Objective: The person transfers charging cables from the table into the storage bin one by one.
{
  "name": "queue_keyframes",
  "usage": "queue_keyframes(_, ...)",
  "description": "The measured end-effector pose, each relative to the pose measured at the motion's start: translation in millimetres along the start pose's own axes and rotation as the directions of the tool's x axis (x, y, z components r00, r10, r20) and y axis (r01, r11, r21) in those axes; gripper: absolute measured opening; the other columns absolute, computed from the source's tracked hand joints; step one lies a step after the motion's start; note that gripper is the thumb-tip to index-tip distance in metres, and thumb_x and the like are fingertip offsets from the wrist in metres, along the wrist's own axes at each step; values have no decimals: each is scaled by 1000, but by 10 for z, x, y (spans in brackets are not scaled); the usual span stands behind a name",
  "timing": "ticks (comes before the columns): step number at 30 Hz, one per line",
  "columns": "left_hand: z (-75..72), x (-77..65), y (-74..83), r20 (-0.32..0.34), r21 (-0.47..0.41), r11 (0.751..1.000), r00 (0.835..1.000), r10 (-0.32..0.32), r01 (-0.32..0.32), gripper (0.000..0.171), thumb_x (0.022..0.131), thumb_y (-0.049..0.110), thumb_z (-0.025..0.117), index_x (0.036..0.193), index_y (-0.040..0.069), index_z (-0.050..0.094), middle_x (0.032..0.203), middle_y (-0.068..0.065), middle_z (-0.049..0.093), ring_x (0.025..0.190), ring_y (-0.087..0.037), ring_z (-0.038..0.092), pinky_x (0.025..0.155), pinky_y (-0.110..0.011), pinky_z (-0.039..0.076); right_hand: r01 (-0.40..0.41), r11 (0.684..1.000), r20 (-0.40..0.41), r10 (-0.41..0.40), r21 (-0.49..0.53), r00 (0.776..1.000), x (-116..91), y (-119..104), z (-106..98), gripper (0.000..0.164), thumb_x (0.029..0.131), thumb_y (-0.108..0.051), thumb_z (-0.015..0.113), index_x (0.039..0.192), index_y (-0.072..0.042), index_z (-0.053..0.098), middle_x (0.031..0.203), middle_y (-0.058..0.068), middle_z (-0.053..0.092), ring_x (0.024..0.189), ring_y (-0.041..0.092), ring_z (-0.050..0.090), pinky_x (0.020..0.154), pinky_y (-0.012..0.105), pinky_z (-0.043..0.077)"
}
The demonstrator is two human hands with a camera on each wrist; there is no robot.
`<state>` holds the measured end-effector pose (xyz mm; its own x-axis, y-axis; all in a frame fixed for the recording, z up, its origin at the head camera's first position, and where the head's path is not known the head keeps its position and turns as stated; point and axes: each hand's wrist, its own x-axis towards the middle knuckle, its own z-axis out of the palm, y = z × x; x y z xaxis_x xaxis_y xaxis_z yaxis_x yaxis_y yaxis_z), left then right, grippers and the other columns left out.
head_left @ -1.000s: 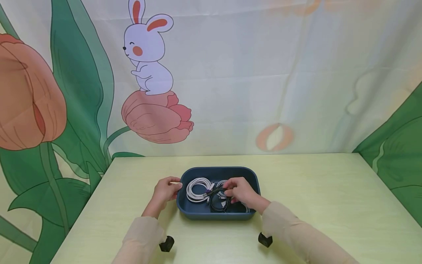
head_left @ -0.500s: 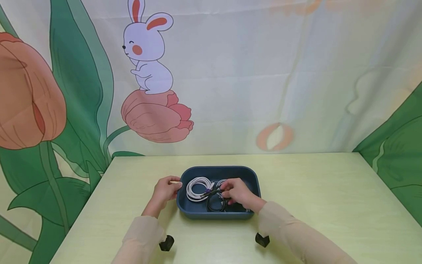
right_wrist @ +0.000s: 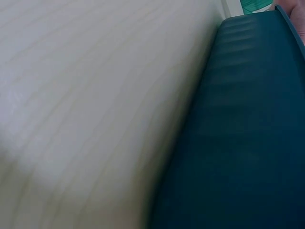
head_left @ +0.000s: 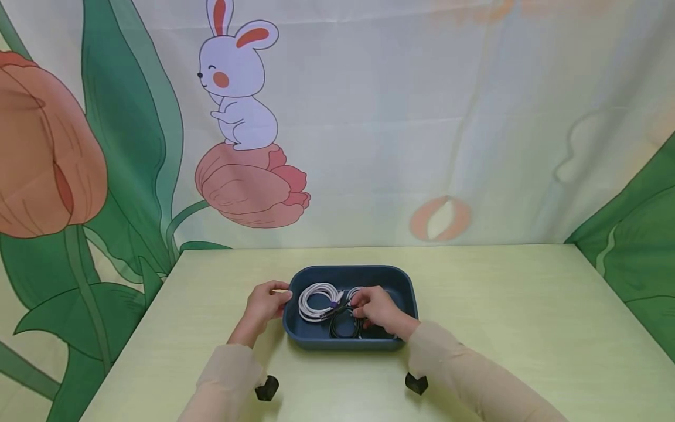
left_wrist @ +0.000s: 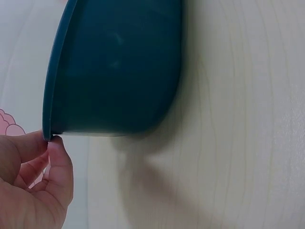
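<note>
A dark blue rectangular bin (head_left: 350, 345) with rounded corners stands on the table. My left hand (head_left: 265, 303) pinches its left rim between thumb and fingers, which the left wrist view shows up close (left_wrist: 40, 176). Inside, a coiled white cable (head_left: 304, 305) lies at the left. My right hand (head_left: 378, 307) reaches over the front right rim and pinches a black cable (head_left: 332, 330), whose loop hangs low near the bin's front wall. Partly behind those fingers lies a second pale cable coil (head_left: 353, 291). The right wrist view shows mainly the bin's outer wall (right_wrist: 233, 129).
A pale wooden table (head_left: 501, 305) extends around the bin. Behind it hangs a curtain (head_left: 358, 146) printed with a rabbit and tulips. A small black block-like piece (head_left: 267, 388) sits by the left cuff, another (head_left: 416, 384) by the right.
My right hand has shifted slightly left within the bin, and the black cable's loop has moved left with it. My left hand stays at the rim.
</note>
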<state>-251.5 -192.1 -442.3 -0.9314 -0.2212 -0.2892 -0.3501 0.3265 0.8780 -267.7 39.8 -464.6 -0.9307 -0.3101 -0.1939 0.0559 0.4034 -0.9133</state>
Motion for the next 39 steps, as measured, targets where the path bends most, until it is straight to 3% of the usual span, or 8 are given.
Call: queue_keyframes(39, 4, 3, -7, -3, 3, 1000, 1000, 3, -3, 27, 85, 9, 55, 111, 2, 56, 87, -11, 55, 62, -14, 51, 56, -21, 48, 29, 996, 1, -29, -87, 1000, 22, -13, 99, 13, 74, 7, 63, 86, 4, 61, 70, 7, 54, 55, 13, 49, 45, 28, 48)
